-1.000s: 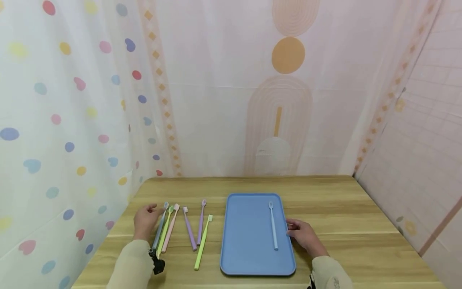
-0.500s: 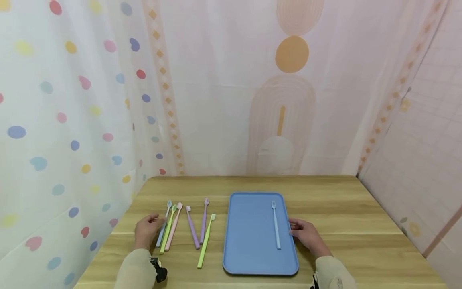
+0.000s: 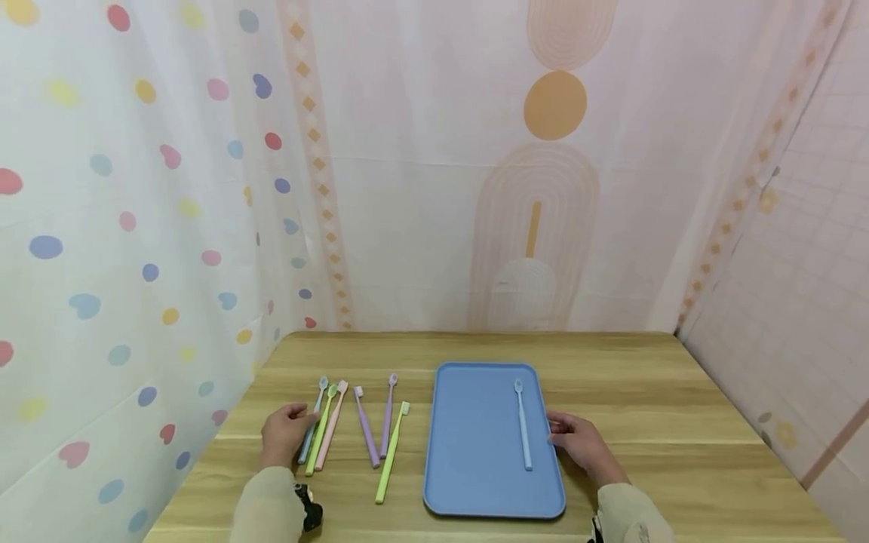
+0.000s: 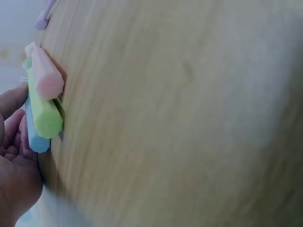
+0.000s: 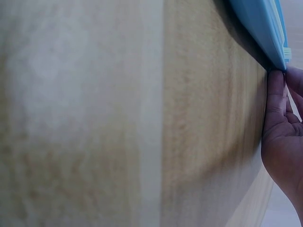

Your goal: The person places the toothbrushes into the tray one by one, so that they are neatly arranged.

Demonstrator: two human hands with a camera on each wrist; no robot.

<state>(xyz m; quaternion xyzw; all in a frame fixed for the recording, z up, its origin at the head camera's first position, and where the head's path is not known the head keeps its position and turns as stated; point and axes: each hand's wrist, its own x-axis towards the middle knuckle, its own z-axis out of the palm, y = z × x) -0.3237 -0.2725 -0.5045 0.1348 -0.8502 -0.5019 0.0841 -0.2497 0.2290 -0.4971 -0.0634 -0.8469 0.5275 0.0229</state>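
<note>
In the head view, my left hand point(image 3: 285, 435) is at the left end of a row of toothbrushes, pinching a blue toothbrush point(image 3: 308, 445) between thumb and fingers. Close beside it lie a green toothbrush point(image 3: 319, 441) and a pink toothbrush point(image 3: 332, 434); their handle ends show large in the left wrist view. My right hand point(image 3: 579, 445) grips the right rim of a blue tray point(image 3: 475, 452), thumb on top and fingers at its side, as the right wrist view shows. A light blue toothbrush point(image 3: 524, 430) lies on the tray.
Between the row and the tray lie two purple toothbrushes, one slanted point(image 3: 367, 430) and one more upright point(image 3: 388, 422), plus a yellow-green toothbrush point(image 3: 391, 460). The wooden table point(image 3: 631, 377) meets a patterned curtain point(image 3: 407, 226) at the back.
My left hand has moved slightly nearer along the blue toothbrush. The whole head view has shifted a little; my right hand stays at the tray's rim.
</note>
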